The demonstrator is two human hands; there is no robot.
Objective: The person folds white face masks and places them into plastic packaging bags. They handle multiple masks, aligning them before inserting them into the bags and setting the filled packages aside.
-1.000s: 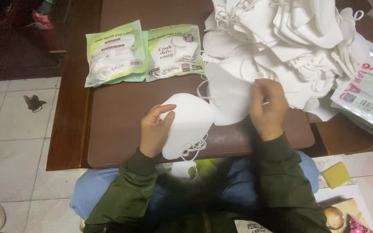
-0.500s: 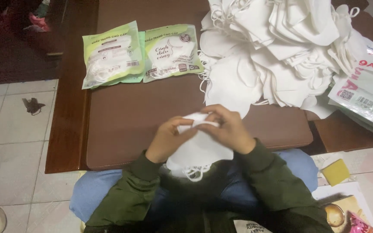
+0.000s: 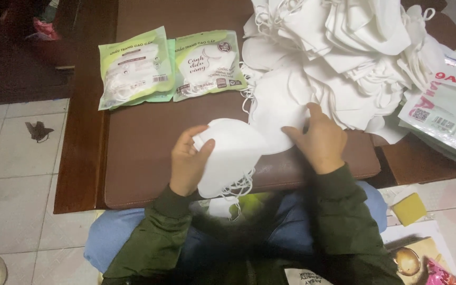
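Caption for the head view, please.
Left hand holds stacked white masks; right hand touches a mask by the white pile.

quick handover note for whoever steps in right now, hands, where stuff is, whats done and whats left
Left hand: holds a small stack of folded white face masks at the brown table's near edge.
Right hand: fingers resting on one white mask at the foot of the big loose pile of white masks.
Done: two green-and-white filled mask packets lie at the far left.
Left: the large pile is unsorted; flat red-and-white pouches wait on the right.
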